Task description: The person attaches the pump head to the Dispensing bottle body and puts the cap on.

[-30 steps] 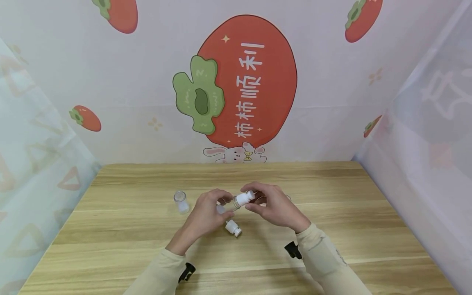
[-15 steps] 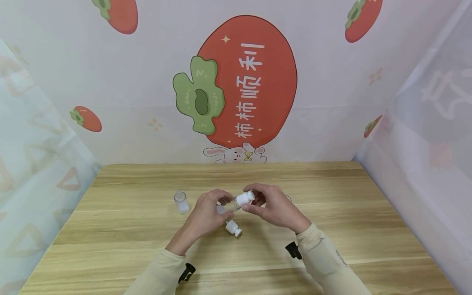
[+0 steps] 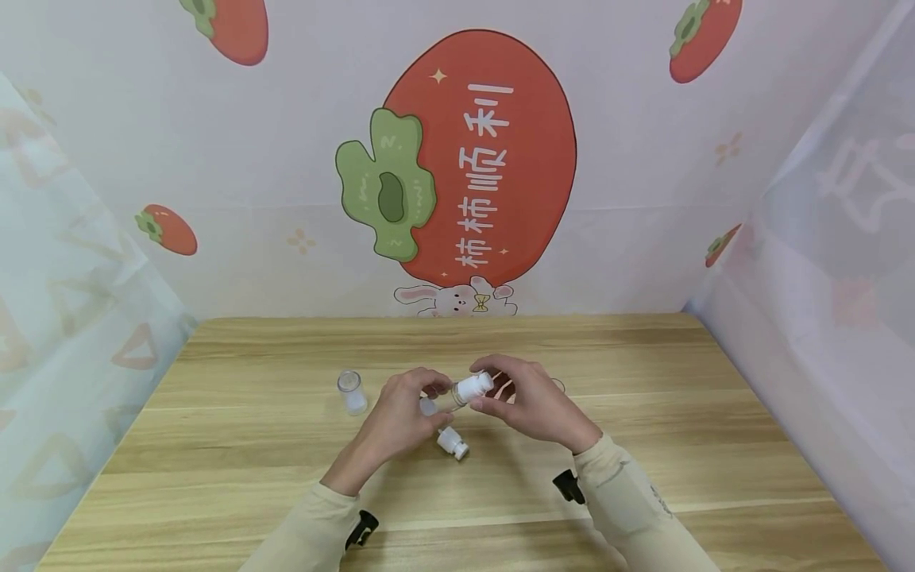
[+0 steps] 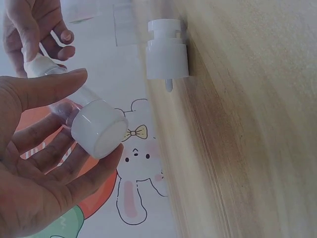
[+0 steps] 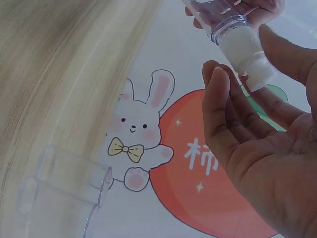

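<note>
My left hand [image 3: 406,409] grips a clear bottle [image 3: 446,400] with a white base [image 4: 99,129], tilted up to the right above the table. A white pump top [image 3: 473,387] sits on the bottle's neck. Around that pump top curves my right hand [image 3: 532,401]; in the right wrist view its thumb [image 5: 290,54] is right at the pump's side, while the other fingers [image 5: 218,94] stand slightly apart from it. A second white pump top [image 4: 167,54] lies on its side on the table, below the left hand.
Another clear bottle [image 3: 352,392] with a whitish lower part stands left of the hands. Clear cylindrical caps [image 5: 69,173] lie beyond the right hand on the wooden table [image 3: 272,477]. Printed cloth [image 3: 286,143] walls enclose the back and sides.
My right fingers close around the pump top, then loosen a little, with slight shifts about it. The left hand and bottle keep nearly the same place.
</note>
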Motion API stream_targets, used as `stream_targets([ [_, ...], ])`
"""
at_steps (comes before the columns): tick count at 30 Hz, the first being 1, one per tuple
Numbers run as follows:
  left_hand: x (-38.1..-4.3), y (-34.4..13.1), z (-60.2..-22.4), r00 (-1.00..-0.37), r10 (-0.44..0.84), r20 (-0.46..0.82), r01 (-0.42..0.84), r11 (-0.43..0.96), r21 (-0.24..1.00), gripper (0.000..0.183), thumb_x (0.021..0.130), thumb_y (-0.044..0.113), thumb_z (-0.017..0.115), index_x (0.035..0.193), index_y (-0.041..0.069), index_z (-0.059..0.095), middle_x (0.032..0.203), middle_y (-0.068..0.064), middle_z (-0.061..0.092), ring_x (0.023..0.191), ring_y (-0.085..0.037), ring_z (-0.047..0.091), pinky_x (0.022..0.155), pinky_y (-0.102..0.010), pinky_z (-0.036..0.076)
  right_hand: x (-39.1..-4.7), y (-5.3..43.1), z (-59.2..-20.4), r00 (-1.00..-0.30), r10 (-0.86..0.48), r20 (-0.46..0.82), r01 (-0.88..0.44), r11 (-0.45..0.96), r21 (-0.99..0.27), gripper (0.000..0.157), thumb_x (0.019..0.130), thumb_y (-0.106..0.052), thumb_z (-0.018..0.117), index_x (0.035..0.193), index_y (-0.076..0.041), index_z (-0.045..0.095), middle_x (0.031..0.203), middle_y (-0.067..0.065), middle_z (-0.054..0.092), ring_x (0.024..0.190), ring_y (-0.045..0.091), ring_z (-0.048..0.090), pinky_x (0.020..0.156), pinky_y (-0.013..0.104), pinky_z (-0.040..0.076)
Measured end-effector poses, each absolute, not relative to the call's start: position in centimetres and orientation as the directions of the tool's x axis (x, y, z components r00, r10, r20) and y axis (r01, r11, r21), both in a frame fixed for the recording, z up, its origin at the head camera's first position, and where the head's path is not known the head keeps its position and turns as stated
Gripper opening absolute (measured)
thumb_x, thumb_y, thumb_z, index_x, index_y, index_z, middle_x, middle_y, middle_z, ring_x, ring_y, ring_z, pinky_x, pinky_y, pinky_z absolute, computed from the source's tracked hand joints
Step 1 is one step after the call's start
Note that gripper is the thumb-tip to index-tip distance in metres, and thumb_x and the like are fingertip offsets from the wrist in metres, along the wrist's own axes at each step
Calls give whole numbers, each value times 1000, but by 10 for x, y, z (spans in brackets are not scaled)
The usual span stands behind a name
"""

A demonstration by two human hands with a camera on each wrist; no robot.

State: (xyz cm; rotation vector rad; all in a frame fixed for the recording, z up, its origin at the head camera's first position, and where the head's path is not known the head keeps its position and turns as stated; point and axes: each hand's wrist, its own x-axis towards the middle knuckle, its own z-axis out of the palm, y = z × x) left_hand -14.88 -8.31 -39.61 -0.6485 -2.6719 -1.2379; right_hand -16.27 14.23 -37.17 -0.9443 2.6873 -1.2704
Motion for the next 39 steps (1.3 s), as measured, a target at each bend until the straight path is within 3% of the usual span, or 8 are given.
stream_targets([
  [6, -149, -82, -397, -898, 328, 292, 436, 582, 687, 33, 74, 2, 89, 103, 7, 74, 95, 1, 70, 86, -16, 63, 78, -37, 53, -163, 141, -372, -828, -527, 193, -487, 502, -715, 20, 91, -16, 78, 109, -14, 68, 93, -8, 67, 85, 12, 64, 72, 31, 57],
  [13, -149, -83, -398, -896, 331, 295, 440, 579, 686, 33, 74, 2, 89, 102, 6, 74, 94, 0, 70, 87, -23, 65, 77, -35, 52, -162, 141, -372, -818, -539, 201, -495, 480, -724, 26, 90, -13, 79, 113, -13, 67, 94, -7, 67, 87, 18, 64, 71, 34, 57],
  [19, -149, -83, -398, -892, 338, 299, 448, 582, 679, 33, 74, 2, 89, 103, 6, 74, 93, 0, 69, 88, -26, 66, 77, -35, 52, -162, 140, -372, -832, -526, 178, -479, 518, -708, 22, 92, -20, 77, 111, -13, 68, 90, -9, 66, 84, 14, 64, 70, 28, 56],
  [24, -149, -83, -398, -893, 338, 295, 446, 587, 676, 33, 74, 2, 89, 103, 6, 74, 93, 0, 69, 88, -26, 65, 77, -36, 51, -163, 141, -373, -818, -536, 208, -501, 486, -716, 29, 90, -14, 79, 115, -11, 67, 94, -7, 67, 87, 19, 64, 70, 32, 57],
  [28, -149, -82, -397, -894, 339, 293, 445, 590, 674, 33, 74, 3, 89, 103, 6, 74, 93, 0, 69, 88, -25, 65, 77, -36, 52, -163, 141, -373, -818, -536, 209, -507, 500, -702, 20, 92, -16, 77, 110, -14, 68, 91, -9, 66, 84, 16, 64, 68, 30, 56],
  [35, -149, -82, -397, -894, 339, 293, 445, 602, 663, 33, 74, 4, 89, 103, 7, 74, 92, 2, 68, 86, -17, 63, 77, -35, 52, -162, 142, -373, -813, -537, 225, -523, 503, -688, 31, 90, -16, 79, 118, -10, 67, 93, -7, 66, 82, 14, 62, 68, 27, 54],
  [39, -149, -81, -397, -892, 341, 297, 450, 600, 662, 33, 74, 3, 89, 103, 7, 74, 92, 2, 68, 86, -19, 64, 77, -34, 52, -163, 142, -373, -812, -542, 219, -527, 518, -673, 21, 92, -17, 78, 111, -14, 69, 90, -10, 66, 79, 13, 61, 65, 27, 53],
])
